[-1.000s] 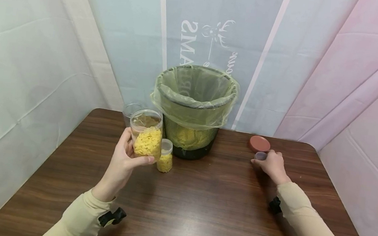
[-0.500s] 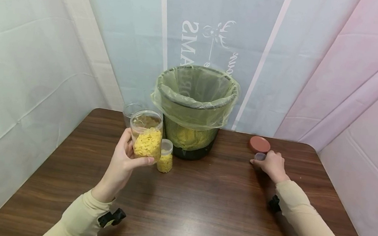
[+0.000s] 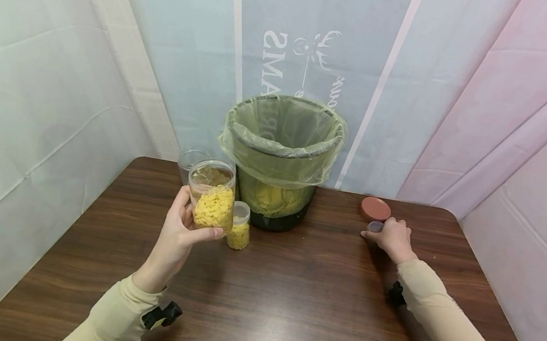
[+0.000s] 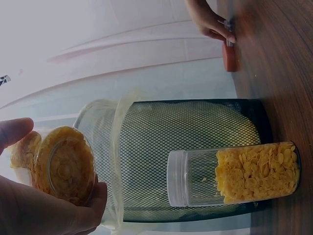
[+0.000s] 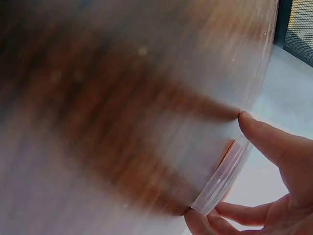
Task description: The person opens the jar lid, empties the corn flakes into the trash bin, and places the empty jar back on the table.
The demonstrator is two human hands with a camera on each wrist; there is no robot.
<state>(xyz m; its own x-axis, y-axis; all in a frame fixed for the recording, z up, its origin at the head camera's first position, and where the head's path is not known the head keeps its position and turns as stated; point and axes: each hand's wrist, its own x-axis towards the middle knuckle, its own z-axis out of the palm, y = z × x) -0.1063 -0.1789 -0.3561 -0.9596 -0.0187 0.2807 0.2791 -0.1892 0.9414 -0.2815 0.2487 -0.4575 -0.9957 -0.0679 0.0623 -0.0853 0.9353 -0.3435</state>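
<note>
My left hand grips a clear jar part filled with yellow flakes and holds it tilted above the table. Its round base faces the camera in the left wrist view. Behind it stands a smaller clear jar with a whitish cap, also holding yellow flakes. Over at the right, my right hand has thumb and fingers round the edge of a small clear lid on the tabletop. A red lid lies just beyond it.
A black mesh bin lined with a thin yellow-green bag stands at the back centre. Another clear container shows behind the held jar. Cloth walls enclose the brown wooden table.
The right hand has shifted very slightly left, and the small clear lid with it. My left hand and the jar it grips stay almost still.
</note>
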